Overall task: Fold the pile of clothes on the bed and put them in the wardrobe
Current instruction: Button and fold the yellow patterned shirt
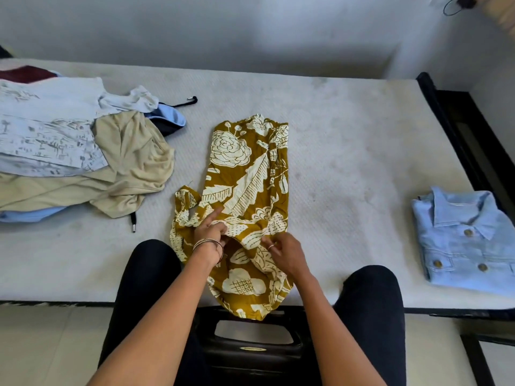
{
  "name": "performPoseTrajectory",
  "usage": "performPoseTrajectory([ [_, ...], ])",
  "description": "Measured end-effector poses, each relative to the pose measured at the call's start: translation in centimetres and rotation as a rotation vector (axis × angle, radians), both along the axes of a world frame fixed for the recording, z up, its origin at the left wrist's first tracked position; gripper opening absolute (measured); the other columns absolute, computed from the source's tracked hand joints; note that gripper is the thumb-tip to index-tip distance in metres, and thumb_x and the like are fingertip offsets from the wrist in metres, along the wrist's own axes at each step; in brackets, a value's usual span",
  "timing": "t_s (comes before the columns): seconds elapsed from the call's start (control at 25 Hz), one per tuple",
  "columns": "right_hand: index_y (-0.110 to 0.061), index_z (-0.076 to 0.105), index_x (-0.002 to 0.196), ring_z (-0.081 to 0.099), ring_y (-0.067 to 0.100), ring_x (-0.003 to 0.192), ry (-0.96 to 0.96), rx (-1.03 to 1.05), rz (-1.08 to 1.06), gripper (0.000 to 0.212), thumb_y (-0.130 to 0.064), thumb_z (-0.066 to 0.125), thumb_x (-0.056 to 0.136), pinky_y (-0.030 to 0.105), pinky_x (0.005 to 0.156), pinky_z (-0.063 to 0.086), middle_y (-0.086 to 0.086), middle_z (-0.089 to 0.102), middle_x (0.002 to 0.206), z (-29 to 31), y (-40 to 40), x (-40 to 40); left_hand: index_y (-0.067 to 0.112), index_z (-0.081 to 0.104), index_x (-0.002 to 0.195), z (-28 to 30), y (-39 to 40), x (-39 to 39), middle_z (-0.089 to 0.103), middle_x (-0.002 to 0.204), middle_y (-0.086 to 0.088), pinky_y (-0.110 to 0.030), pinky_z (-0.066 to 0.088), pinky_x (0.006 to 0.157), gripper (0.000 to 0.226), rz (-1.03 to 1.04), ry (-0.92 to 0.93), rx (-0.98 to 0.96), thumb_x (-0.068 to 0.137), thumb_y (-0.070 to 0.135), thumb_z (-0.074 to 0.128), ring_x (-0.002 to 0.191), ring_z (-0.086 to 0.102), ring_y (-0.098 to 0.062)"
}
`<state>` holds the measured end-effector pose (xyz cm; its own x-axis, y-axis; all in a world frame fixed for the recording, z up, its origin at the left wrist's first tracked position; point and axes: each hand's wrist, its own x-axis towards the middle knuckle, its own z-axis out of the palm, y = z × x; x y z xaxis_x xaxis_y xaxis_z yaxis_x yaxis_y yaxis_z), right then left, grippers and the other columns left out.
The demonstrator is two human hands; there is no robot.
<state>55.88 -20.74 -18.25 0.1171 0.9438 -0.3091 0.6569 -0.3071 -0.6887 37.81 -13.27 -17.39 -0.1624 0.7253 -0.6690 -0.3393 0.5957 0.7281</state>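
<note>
The left hand [211, 232] and right hand [284, 252], fingers curled and pinching the middle of the mustard floral garment [248, 190], hold it narrow on the bed [348, 151], probably to fold it crosswise, between the unfolded pile [83, 157] and the folded blue shirt [468, 240].

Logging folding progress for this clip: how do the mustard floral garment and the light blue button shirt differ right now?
The mustard floral garment lies stretched out, its near end hanging over the bed edge; the light blue button shirt is a compact folded rectangle. The left hand and right hand are on the garment; the shirt lies untouched. Both lie on the bed.
</note>
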Motion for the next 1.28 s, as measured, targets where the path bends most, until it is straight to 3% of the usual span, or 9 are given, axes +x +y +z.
performPoseTrajectory([
  [0.08,-0.020,0.062,0.105,0.054,0.019,0.093,-0.081,0.032,0.079,0.037,-0.054,0.058,0.091,0.029,0.074,0.042,0.002,0.058,0.102,0.0,1.1,-0.2,0.018,0.069,0.116,0.4,0.1,-0.4,0.066,0.114,0.000,-0.039,0.048,0.079,0.054,-0.065,0.022,0.030,0.076,-0.016,0.057,0.083,0.056,-0.020],
  [0.2,-0.023,0.050,0.120,0.054,0.025,0.110,-0.250,-0.256,0.388,0.064,-0.070,0.061,0.078,0.040,0.088,0.047,0.004,0.058,0.122,-0.5,1.0,-0.6,0.018,0.065,0.122,1.2,0.5,0.1,0.052,0.112,0.018,-0.041,0.055,0.086,0.051,-0.219,0.330,0.221,0.078,-0.009,0.067,0.098,0.063,-0.020],
  [0.36,-0.024,0.045,0.131,0.055,0.031,0.115,-0.338,-0.362,0.460,0.056,-0.051,0.063,0.086,0.042,0.091,0.046,0.009,0.058,0.128,-1.5,-0.6,0.5,0.013,0.061,0.128,3.4,2.5,1.7,0.046,0.129,-0.004,-0.034,0.061,0.067,0.046,-0.343,0.627,0.438,0.085,-0.005,0.063,0.077,0.070,-0.008],
  [0.48,-0.025,0.047,0.138,0.058,0.032,0.113,-0.197,-0.409,0.414,0.052,-0.037,0.055,0.088,0.043,0.094,0.049,0.008,0.062,0.126,-1.4,-1.3,1.8,0.007,0.057,0.132,4.0,4.8,4.6,0.042,0.141,-0.013,-0.036,0.055,0.089,0.045,-0.457,0.925,0.524,0.087,0.000,0.058,0.110,0.061,-0.027],
  [0.68,-0.011,0.065,0.099,0.066,0.021,0.081,0.038,-0.566,0.214,0.019,-0.020,0.051,0.091,0.022,0.063,0.048,0.006,0.069,0.095,-0.6,-0.6,4.4,0.032,0.019,0.152,3.9,8.5,9.4,0.008,0.161,-0.005,-0.035,0.049,0.100,0.092,-1.158,0.781,0.606,0.080,-0.017,0.050,0.138,0.036,-0.026],
  [0.8,-0.002,0.069,0.100,0.069,0.017,0.062,0.068,-0.770,0.156,0.037,-0.037,0.056,0.095,0.023,0.053,0.044,0.011,0.075,0.082,0.6,0.9,5.5,0.024,0.030,0.150,2.3,9.0,9.1,0.017,0.160,-0.009,-0.037,0.035,0.111,0.077,-1.079,0.880,0.445,0.085,-0.013,0.046,0.143,0.028,-0.028],
  [0.92,0.000,0.066,0.094,0.065,0.016,0.047,0.015,-0.683,-0.070,0.050,-0.050,0.060,0.093,0.019,0.042,0.042,0.011,0.072,0.068,1.3,3.7,6.2,0.016,0.051,0.137,0.1,7.9,7.2,0.044,0.143,-0.013,-0.036,0.039,0.105,0.049,-0.993,1.055,0.244,0.089,0.001,0.053,0.131,0.042,-0.030],
  [1.12,-0.009,0.063,0.110,0.068,0.017,0.077,0.407,-0.159,-0.667,0.022,-0.025,0.061,0.095,0.027,0.059,0.052,0.012,0.070,0.102,-0.4,9.0,6.6,0.009,0.057,0.129,-1.3,7.4,6.9,0.063,0.123,-0.010,-0.032,0.047,0.096,0.041,-0.928,0.905,0.307,0.088,0.009,0.064,0.112,0.060,-0.025],
  [1.28,-0.022,0.060,0.118,0.062,0.028,0.110,0.554,-0.194,-0.597,0.027,-0.012,0.058,0.093,0.042,0.087,0.057,0.012,0.062,0.123,-1.7,12.6,6.9,0.020,0.052,0.133,-1.3,9.7,9.8,0.057,0.130,-0.010,-0.034,0.047,0.099,0.047,-0.970,0.839,0.376,0.090,0.002,0.058,0.119,0.055,-0.026],
])
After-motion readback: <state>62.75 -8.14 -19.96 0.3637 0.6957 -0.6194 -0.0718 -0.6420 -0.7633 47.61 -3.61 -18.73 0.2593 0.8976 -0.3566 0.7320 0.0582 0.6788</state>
